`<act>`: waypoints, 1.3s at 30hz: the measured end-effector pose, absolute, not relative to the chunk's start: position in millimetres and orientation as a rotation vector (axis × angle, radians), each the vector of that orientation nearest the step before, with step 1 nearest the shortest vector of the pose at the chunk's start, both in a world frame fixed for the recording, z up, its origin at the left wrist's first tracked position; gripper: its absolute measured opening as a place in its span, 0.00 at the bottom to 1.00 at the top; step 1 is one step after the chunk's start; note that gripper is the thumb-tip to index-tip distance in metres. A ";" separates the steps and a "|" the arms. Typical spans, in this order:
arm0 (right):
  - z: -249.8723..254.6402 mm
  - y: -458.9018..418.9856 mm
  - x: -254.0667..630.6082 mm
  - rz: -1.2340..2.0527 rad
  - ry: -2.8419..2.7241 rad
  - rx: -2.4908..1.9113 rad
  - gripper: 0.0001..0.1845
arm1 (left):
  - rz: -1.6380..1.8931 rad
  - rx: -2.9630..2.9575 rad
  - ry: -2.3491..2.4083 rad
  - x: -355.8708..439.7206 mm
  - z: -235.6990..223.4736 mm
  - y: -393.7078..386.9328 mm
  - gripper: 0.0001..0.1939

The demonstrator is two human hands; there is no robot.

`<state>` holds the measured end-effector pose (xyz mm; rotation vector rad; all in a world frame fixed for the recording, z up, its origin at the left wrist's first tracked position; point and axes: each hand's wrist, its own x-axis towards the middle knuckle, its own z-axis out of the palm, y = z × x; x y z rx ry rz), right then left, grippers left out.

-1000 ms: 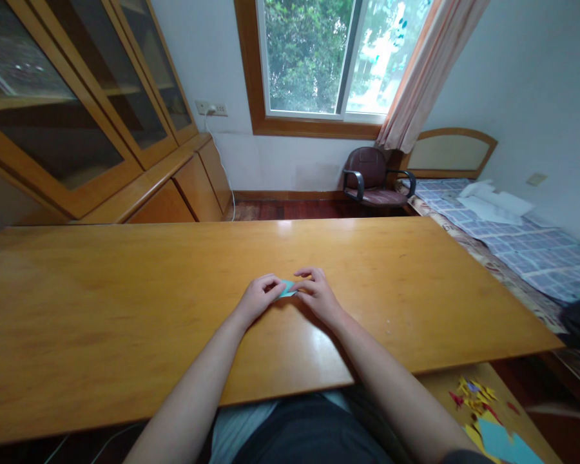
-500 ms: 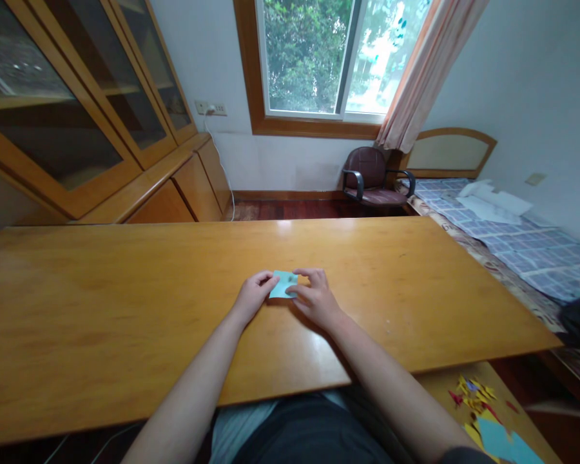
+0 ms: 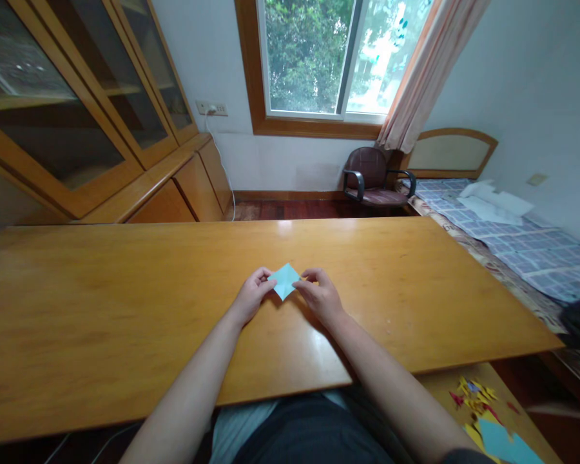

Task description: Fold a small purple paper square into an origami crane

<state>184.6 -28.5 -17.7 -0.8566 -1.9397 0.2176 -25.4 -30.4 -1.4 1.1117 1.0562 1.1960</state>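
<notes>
A small light-blue square of paper (image 3: 285,281) is held just over the table, turned so that one corner points away from me and one toward me. Creases show across its middle. My left hand (image 3: 254,295) pinches the left corner between thumb and fingers. At the opposite corner, my right hand (image 3: 320,296) has its thumb and fingertips closed on the paper. Both forearms reach in over the table's near edge.
The wooden table (image 3: 125,309) spreads to both sides. Low at the right, a board (image 3: 444,386) bears several folded yellow and red paper pieces (image 3: 476,394) and blue sheets (image 3: 505,441). Beyond are a chair (image 3: 374,174), a bed (image 3: 517,238) and a cabinet (image 3: 164,193).
The blue paper has turned from lying square to standing on its corner, like a diamond. My right fingers have shifted from across its face to its right corner.
</notes>
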 end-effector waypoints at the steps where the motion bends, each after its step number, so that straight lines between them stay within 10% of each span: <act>1: -18.3 -28.4 184.2 0.229 -1.944 -0.821 0.09 | 1.200 1.094 1.039 -25.5 -1.7 -31.0 0.17; 39: -1.5 -26.4 185.6 0.833 -1.831 -0.836 0.05 | 1.148 1.423 1.085 -23.5 -0.3 -34.4 0.20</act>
